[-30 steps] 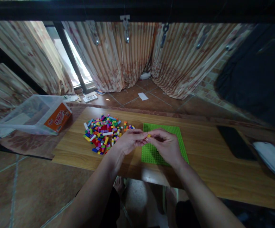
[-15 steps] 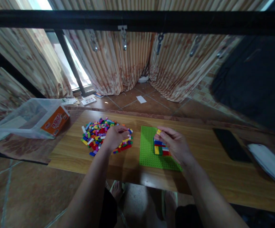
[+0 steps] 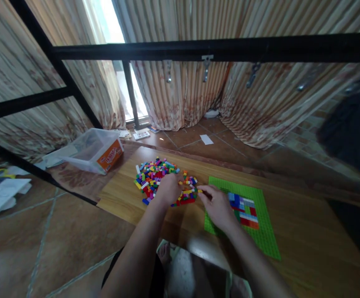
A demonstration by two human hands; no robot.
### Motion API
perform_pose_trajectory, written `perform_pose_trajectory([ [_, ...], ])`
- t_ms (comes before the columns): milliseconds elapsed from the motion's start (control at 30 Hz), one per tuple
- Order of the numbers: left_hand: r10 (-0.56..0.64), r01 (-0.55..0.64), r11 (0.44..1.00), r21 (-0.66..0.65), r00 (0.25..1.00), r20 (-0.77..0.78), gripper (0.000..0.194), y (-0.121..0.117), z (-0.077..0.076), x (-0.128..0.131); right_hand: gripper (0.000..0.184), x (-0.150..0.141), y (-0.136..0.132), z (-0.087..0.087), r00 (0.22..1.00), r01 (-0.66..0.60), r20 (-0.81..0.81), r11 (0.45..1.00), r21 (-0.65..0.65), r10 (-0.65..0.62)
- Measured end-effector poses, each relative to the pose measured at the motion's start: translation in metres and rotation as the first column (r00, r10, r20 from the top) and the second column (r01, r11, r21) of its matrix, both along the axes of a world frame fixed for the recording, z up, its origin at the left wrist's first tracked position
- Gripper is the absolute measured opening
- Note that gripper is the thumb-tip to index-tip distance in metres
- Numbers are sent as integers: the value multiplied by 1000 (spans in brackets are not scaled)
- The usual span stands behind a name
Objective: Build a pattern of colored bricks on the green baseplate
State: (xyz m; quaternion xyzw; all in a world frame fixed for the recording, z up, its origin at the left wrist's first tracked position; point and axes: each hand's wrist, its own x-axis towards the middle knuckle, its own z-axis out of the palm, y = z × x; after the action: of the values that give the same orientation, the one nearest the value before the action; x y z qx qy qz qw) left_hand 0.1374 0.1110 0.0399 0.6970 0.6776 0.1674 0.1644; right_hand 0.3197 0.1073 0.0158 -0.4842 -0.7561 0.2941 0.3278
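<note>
My left hand (image 3: 170, 189) is over the pile of loose toy bricks (image 3: 150, 176), its fingers curled downward among them. Whatever its fingertips hold is hidden behind the hand. My right hand (image 3: 218, 209) pinches a small yellow toy brick (image 3: 200, 191) between thumb and fingers, at the pile's right edge. Beneath its wrist lies a green studded baseplate (image 3: 268, 231). A flat patch of joined bricks (image 3: 250, 215) in blue, white, red and orange sits on that plate, partly covered by my right hand.
Both pile and plate rest on a wooden table (image 3: 120, 192). A clear plastic bin (image 3: 89, 151) with an orange label stands beyond the left end. A dark flat object (image 3: 350, 225) lies at the right. A black metal bar (image 3: 173, 51) crosses above the far side.
My right hand has moved left from above the joined bricks to the pile's edge, still pinching the yellow brick. My left hand stays at the pile. The view has turned left.
</note>
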Motion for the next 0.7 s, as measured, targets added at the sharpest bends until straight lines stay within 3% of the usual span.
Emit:
perform_pose_trajectory([
  [200, -29, 29, 999, -33, 1000, -6, 33, -4, -1, 1, 27, -21, 9, -5, 1000, -4, -14, 999, 50, 4],
  [400, -25, 25, 1000, 5, 994, 108, 27, -10, 7, -9, 28, -37, 15, -11, 998, 7, 57, 997, 81, -11],
  [567, 188, -198, 980, 30, 961, 202, 25, -13, 17, -42, 29, -45, 16, -16, 990, -34, 138, 994, 101, 20],
  [700, 469, -505, 861, 62, 835, 288, 26, -12, 14, -81, 28, -47, 20, -10, 984, -51, 173, 994, 96, 33],
])
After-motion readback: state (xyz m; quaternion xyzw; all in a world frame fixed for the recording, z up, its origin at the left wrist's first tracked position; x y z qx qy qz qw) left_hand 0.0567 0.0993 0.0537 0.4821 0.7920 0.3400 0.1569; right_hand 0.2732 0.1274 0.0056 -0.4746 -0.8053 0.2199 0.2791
